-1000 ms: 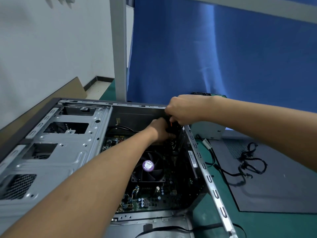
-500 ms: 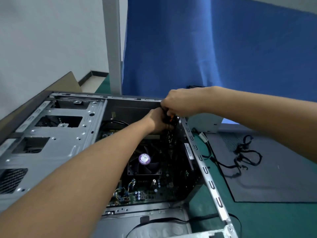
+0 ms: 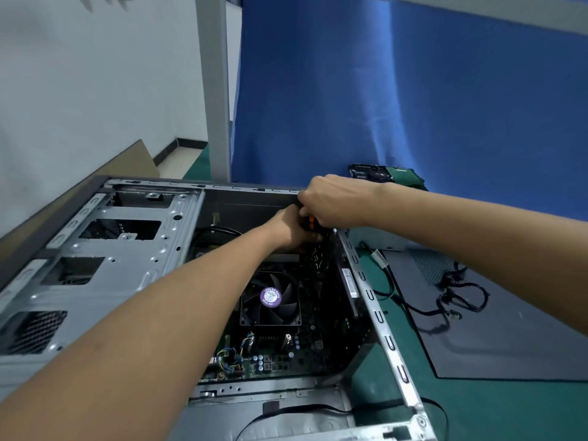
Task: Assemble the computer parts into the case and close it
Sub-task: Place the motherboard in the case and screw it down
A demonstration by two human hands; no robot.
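Observation:
The open computer case (image 3: 127, 249) lies on its side on the green table, its motherboard and CPU fan (image 3: 270, 297) showing inside. Both hands meet at the case's far right corner. My right hand (image 3: 334, 202) grips from above an orange-and-black tool handle (image 3: 311, 222), a screwdriver by its look. My left hand (image 3: 292, 230) reaches in over the fan, its fingers curled round the tool's lower part just under the handle. The tip and whatever it touches are hidden by the hands.
The dark grey side panel (image 3: 509, 329) lies flat to the right of the case with loose black cables (image 3: 458, 291) on it. A grey power supply (image 3: 381, 241) and a green circuit card (image 3: 394, 173) sit behind it. Cardboard (image 3: 133, 160) leans at the far left.
Both hands stay at the same far right corner of the case. A little more of the orange handle shows between them now.

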